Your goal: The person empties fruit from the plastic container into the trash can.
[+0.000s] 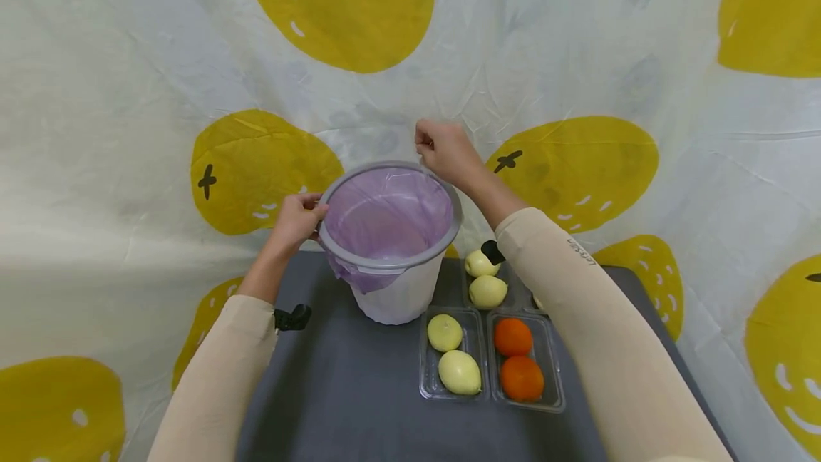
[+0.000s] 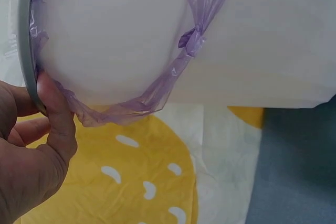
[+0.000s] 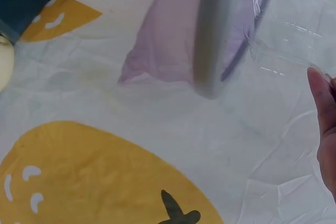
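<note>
A white trash bin (image 1: pixel 400 294) with a grey rim (image 1: pixel 326 237) has its mouth turned toward me, its base low against the table. Purple trash bag (image 1: pixel 362 216) film lines it and folds over the rim; a knot (image 2: pixel 193 41) in the bag shows in the left wrist view. My left hand (image 1: pixel 298 218) grips the rim at its left, thumb on the outside. Above the far right of the rim, my right hand (image 1: pixel 445 152) pinches a clear, thin plastic piece (image 3: pixel 291 32), which reaches toward the mouth. Its full shape is hard to make out.
To the right of the bin, clear plastic trays (image 1: pixel 425 376) stand on the dark grey table (image 1: pixel 346 398). One holds two pale yellow fruits (image 1: pixel 460 372), another two oranges (image 1: pixel 522 378). More pale fruits (image 1: pixel 487 291) sit behind, partly under my right arm. A lemon-patterned cloth (image 1: pixel 147 70) hangs behind.
</note>
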